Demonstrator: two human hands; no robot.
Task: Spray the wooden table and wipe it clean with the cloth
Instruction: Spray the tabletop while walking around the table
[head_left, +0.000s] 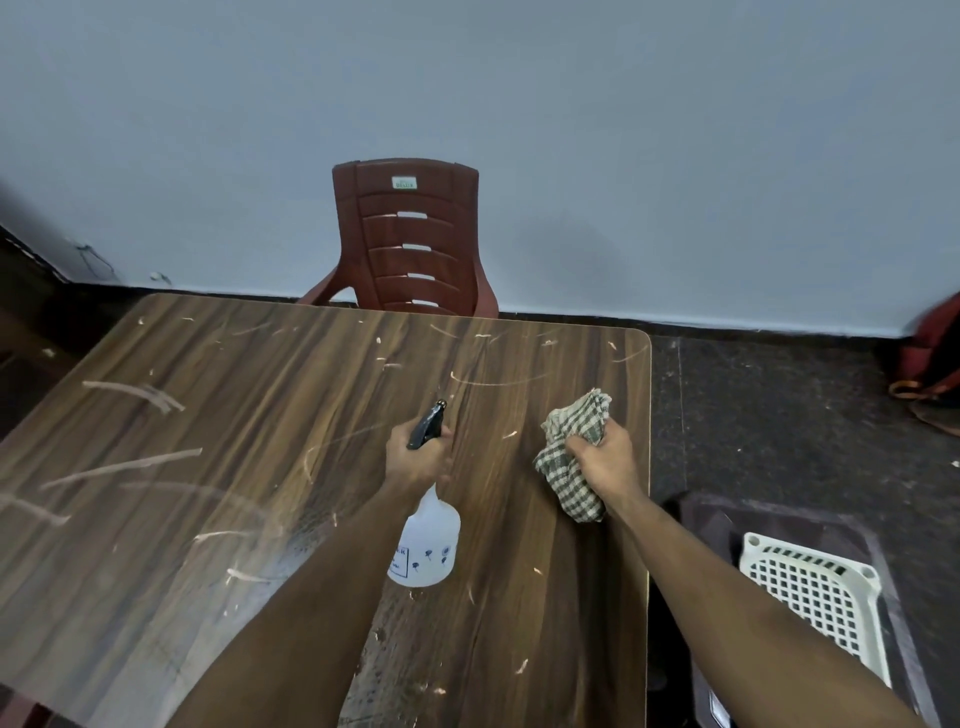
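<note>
The left hand (415, 457) is curled around the neck of a white spray bottle (426, 545), and its black nozzle (428, 423) points away from the person, above the middle of the wooden bench (234, 415). The right hand (605, 457) grips a bunched checked cloth (566, 452) near the right edge of the bench; I cannot tell if the cloth touches the wood. Pale scratches and streaks cover the surface. Behind the bench stands 1 brown plastic chair (410, 239). On the floor at the right lies 1 white basket (821, 592).
</note>
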